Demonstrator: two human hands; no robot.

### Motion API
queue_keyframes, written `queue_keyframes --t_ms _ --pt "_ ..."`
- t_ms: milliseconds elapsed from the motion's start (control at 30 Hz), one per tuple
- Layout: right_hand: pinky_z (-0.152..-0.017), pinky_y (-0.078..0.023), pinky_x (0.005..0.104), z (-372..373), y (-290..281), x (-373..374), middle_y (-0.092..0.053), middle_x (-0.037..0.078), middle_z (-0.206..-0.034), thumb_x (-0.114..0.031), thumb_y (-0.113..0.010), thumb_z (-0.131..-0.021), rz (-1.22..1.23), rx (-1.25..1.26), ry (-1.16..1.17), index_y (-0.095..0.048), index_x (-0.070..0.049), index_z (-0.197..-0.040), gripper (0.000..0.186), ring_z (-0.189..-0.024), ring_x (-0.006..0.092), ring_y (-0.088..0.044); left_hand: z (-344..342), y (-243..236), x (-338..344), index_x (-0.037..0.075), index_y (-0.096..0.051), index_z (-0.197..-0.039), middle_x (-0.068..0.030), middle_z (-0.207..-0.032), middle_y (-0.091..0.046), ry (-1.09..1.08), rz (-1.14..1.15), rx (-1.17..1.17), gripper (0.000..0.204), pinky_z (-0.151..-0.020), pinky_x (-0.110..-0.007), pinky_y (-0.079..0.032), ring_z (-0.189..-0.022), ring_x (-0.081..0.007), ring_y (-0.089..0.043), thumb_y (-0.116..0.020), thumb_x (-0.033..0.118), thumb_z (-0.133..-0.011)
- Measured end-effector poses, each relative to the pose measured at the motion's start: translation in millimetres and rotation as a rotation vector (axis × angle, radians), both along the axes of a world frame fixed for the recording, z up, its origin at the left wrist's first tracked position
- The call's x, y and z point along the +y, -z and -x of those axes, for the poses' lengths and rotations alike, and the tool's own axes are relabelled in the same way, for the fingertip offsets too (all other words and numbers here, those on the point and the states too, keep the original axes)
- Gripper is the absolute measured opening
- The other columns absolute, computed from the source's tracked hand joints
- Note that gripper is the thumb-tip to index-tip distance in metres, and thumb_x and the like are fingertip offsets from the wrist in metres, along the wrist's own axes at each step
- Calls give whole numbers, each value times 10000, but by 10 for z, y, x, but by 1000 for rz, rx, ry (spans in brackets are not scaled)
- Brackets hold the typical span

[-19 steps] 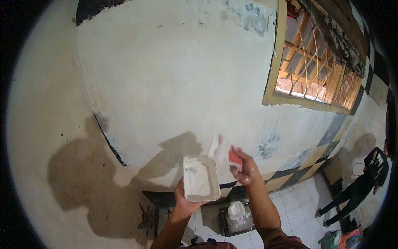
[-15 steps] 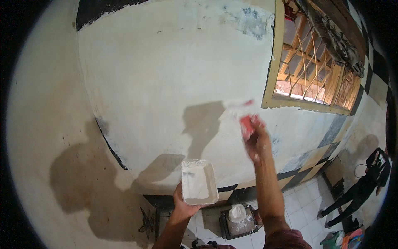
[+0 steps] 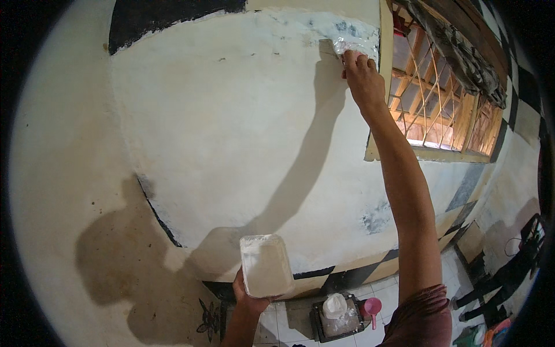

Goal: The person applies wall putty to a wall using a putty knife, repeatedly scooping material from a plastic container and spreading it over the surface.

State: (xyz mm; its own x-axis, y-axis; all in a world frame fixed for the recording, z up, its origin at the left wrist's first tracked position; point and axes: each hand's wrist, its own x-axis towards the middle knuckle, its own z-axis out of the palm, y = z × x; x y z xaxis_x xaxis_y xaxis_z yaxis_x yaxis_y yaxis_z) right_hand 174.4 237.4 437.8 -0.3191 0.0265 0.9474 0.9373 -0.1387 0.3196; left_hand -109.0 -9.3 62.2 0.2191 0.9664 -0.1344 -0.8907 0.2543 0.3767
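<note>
My left hand (image 3: 250, 298) holds a pale rectangular container (image 3: 267, 263) of white paste near the lower middle. My right hand (image 3: 364, 81) is stretched high, gripping a pinkish-red scraper (image 3: 350, 54) against the wall (image 3: 219, 133), just left of the window's upper frame. White paste is smeared around the blade, over a patch with blue-grey marks. My fingers partly cover the scraper.
A barred window (image 3: 430, 110) with gathered dark cloth is at upper right. Below, a stool (image 3: 338, 325) carries a white lump and stands beside a pink dipper (image 3: 372, 307). A person in dark clothes (image 3: 503, 272) is at right, near colourful items (image 3: 497, 332) on the floor.
My right hand has risen from beside the container to the top of the wall with the scraper. My left hand and the container have moved slightly down and left in view.
</note>
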Motion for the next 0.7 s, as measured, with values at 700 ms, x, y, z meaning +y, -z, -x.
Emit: queue_keyframes --t_ms 700 --pt "-607 -565 446 -226 378 -138 -635 156 -872 -208 -638 -880 168 -4 -106 -469 -83 -1029 258 -774 351 -676 7 -77 -117 175 -579 -1266 -63 -1208 -625 -97 18 77 460 -816 -527 -544 -1042 -303 -644 -403 461 -952"
